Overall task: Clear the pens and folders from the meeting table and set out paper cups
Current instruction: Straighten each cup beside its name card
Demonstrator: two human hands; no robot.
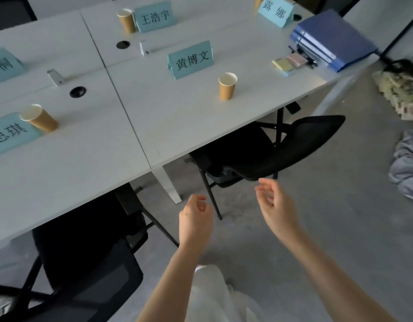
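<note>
1. At the far left of the white meeting table (89, 159), a brown paper cup (39, 118) with a white inside stands just beside a pale blue name card (9, 133), touching or nearly touching its right edge.
2. A second paper cup (126, 20), same brown wall and white lining, stands on the far side of the table, close against the left end of another blue name card (155, 16).
3. Near the middle, a third name card (191, 59) stands upright, and the third paper cup (227, 86) is set in front of it and to its right, apart from the card and near the table's near edge.
4. The left hand (195, 217) is held in the air off the table, over the grey floor (317, 217), fingers curled loosely inward with nothing in them.
5. The right hand (274, 203) is raised a little higher, just beside the back of a black chair (294, 147), palm turned toward the left hand, fingers half bent and spread, holding nothing.
6. At the table's far right corner lies a stack of blue folders (328, 40), flat, with pads of sticky notes (287, 63) just beside them on the left; dark pen-like items sit between the two, too small to tell clearly.
</note>
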